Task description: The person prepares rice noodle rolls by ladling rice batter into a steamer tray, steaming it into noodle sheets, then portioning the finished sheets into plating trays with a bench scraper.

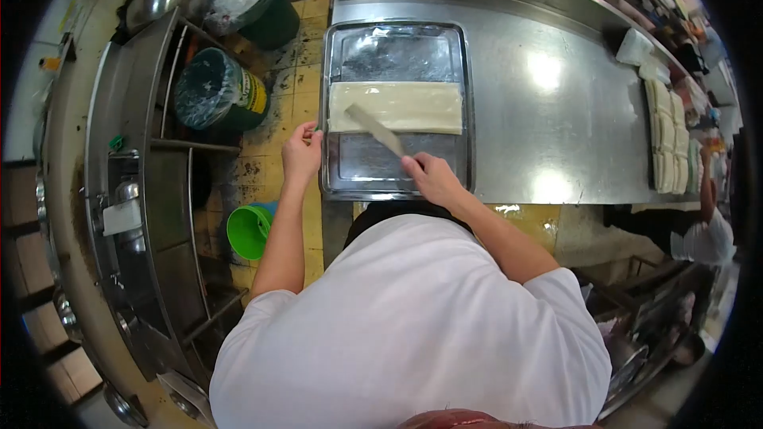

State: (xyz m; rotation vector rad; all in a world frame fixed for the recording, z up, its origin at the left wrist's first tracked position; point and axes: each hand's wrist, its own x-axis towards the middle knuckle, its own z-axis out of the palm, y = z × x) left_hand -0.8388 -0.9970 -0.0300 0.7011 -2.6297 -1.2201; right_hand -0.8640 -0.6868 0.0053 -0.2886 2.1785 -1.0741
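Observation:
My right hand (pixel 433 176) is wrapped round the handle of a flat-bladed knife (pixel 375 129). The blade slants up and left over a long pale sheet of dough (pixel 433 107), overlapping it in this view. That sheet lies across the middle of a shiny metal tray (pixel 397 49), reaching nearly from one side wall to the other. At the tray's left rim is my left hand (pixel 304 152), its thumb and fingers pinched together. A speck of green shows by those fingertips; I cannot tell what it is.
The tray rests on a steel worktable (pixel 548 127), with stacked pale packs (pixel 666 135) at its right end. Beyond them a person's arm (pixel 706 187) reaches in. A lined bin (pixel 214 91), a green bucket (pixel 248 232) and a steel rack (pixel 171 191) stand left.

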